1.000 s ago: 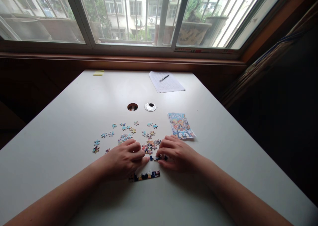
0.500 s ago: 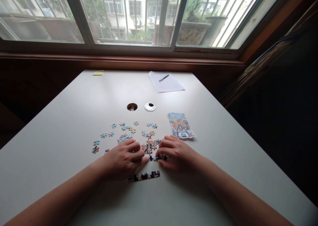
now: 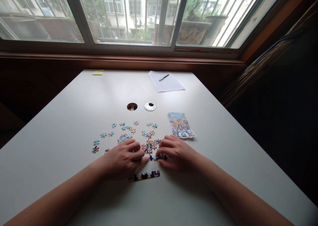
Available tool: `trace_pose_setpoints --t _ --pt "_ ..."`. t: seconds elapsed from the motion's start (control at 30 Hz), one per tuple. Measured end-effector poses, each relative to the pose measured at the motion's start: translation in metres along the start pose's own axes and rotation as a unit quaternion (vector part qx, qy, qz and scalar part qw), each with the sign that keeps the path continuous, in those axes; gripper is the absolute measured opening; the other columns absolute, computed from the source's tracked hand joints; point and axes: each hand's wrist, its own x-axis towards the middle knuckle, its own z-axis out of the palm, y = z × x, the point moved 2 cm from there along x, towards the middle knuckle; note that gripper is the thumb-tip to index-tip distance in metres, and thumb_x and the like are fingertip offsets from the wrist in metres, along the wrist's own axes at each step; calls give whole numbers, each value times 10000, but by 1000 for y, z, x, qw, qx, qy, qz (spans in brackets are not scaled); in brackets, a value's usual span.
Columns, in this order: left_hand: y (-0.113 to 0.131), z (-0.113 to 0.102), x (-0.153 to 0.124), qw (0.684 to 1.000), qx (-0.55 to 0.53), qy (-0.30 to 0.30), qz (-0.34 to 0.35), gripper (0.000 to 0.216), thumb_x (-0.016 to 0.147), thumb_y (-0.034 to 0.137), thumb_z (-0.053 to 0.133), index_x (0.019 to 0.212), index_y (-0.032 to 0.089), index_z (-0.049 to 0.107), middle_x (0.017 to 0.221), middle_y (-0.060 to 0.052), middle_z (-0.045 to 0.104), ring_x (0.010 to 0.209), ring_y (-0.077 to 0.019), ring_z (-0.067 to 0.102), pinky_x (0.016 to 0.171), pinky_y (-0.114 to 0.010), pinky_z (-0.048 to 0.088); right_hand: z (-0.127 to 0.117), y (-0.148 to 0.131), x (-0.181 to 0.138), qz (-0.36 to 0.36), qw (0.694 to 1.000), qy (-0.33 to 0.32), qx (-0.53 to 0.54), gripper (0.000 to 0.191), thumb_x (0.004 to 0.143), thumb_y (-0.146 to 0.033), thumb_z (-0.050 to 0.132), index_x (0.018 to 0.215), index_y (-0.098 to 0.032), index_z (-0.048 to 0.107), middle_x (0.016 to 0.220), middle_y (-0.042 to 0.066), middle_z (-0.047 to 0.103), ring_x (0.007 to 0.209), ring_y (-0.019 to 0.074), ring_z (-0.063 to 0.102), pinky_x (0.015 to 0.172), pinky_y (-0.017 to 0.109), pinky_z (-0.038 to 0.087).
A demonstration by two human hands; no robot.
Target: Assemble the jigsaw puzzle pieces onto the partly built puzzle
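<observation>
My left hand [image 3: 125, 159] and my right hand [image 3: 175, 153] rest on the white table [image 3: 74, 103], fingers curled, fingertips meeting over a few joined puzzle pieces [image 3: 157, 158] that both pinch. Just in front of my hands lies an assembled strip of puzzle pieces [image 3: 145, 175]. Beyond my fingers several loose pieces [image 3: 129, 130] are scattered, with a small cluster [image 3: 150, 146] between my hands. A printed reference picture [image 3: 181, 125] lies to the right of the pieces.
A round cable hole [image 3: 132, 106] and its metal cap [image 3: 150, 106] sit mid-table. At the far edge lie a sheet of paper [image 3: 166, 82] with a pen [image 3: 164, 77] and a yellow sticky pad [image 3: 97, 72]. A window runs behind the table.
</observation>
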Motion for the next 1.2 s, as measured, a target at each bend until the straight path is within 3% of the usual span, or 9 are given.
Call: trace_pose_setpoints --t 0.5,0.9,1.2 --pt "0 1 -2 1000 8 -4 11 177 979 196 544 1135 181 626 867 -42 606 809 -186 469 756 -361 406 -2 0 0 -1 1000 -9 -8 113 884 -281 637 964 -212 678 910 55 628 852 191 527 761 331 359" --pt "0 -4 2 999 -7 38 13 111 971 172 550 1030 183 643 779 -16 568 764 -173 469 740 -345 417 -2 1 0 -4 1000 -8 -11 108 875 -274 647 956 -210 676 907 57 626 855 189 531 778 329 380" --pt "0 -1 -1 1000 6 25 18 117 961 178 563 1044 180 646 797 -23 578 783 -179 475 771 -360 430 -1 0 0 -2 1000 -7 -8 120 894 -298 633 970 -217 679 917 55 630 854 190 532 771 332 374"
